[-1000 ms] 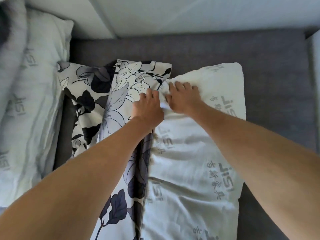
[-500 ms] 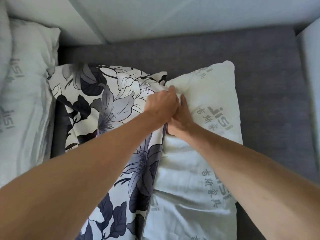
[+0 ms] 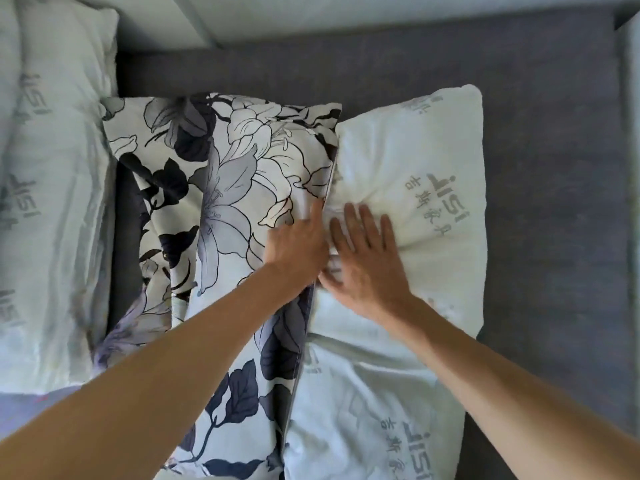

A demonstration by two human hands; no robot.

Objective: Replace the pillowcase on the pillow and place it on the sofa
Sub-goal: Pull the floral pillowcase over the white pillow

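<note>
A white pillow [image 3: 415,174] with grey printed lettering lies lengthwise on the grey sofa seat [image 3: 554,202]. Its left part is inside a floral black, grey and white pillowcase [image 3: 242,174], whose open edge runs down the pillow's middle. My left hand [image 3: 298,244] grips that edge with curled fingers, the index finger stretched along it. Just to the right, my right hand [image 3: 363,258] lies flat with spread fingers and presses the bare pillow fabric into a dent.
A second white pillow [image 3: 52,202] with the same lettering lies along the left side of the sofa. A pale wall or backrest [image 3: 311,15] runs across the top. Bare grey seat lies right of the pillow, up to a pale edge [image 3: 632,168].
My right hand has come out from beside the left and spread flat on the pillow. The pillowcase's far corner has been drawn right over the pillow and lies flatter.
</note>
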